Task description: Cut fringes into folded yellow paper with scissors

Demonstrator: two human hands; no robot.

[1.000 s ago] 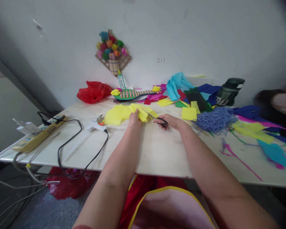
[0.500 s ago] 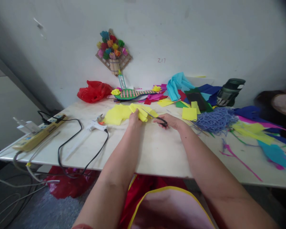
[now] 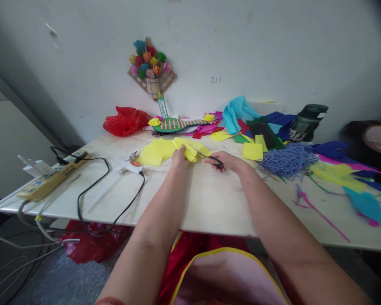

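Observation:
My left hand (image 3: pixel 179 156) is closed on a sheet of yellow crepe paper (image 3: pixel 155 152), pinching its folded part. The loose end of the sheet spreads leftward over the table. In my right hand (image 3: pixel 227 161) is a pair of scissors (image 3: pixel 216 161) with black handles, fingers wrapped through the loops. Its blades point left and lie at the folded yellow paper, close to my left fingers; I cannot tell how far apart they are.
On the white table (image 3: pixel 216 207), a glue gun (image 3: pixel 128 166) and a power strip (image 3: pixel 52 176) with cords lie left. Blue shredded strands (image 3: pixel 285 161), a yellow paper square (image 3: pixel 252 151) and a dark bottle (image 3: pixel 307 123) stand right. A red plastic bag (image 3: pixel 126 121) sits at the back.

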